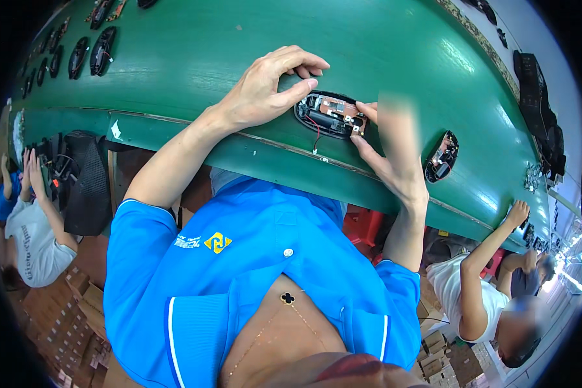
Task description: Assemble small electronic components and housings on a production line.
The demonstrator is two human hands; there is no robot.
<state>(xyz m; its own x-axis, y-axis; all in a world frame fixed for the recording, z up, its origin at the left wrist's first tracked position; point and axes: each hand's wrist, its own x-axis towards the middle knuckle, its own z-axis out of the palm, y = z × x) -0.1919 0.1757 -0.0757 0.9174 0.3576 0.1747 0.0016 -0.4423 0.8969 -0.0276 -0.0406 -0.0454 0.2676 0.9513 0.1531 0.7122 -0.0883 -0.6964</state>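
Observation:
On the green bench in front of me lies an oval black plastic housing (302,115) with its inside facing up. It holds a brown circuit board (333,105), a black cylindrical part and thin red and black wires that run out to a small white connector (315,150). My left hand (265,87) arches over the housing's left end, fingers apart, the thumb tip at the upper rim. With thumb and forefinger, my right hand (394,142) pinches the right end of the circuit board; the back of this hand is blurred.
Another open oval housing (441,157) with wires lies to my right. Several similar black housings (102,52) stand in rows at the far left. A metal strip (271,141) runs along the bench's near part. People sit at both sides; a co-worker's arm (491,252) reaches onto the bench at right.

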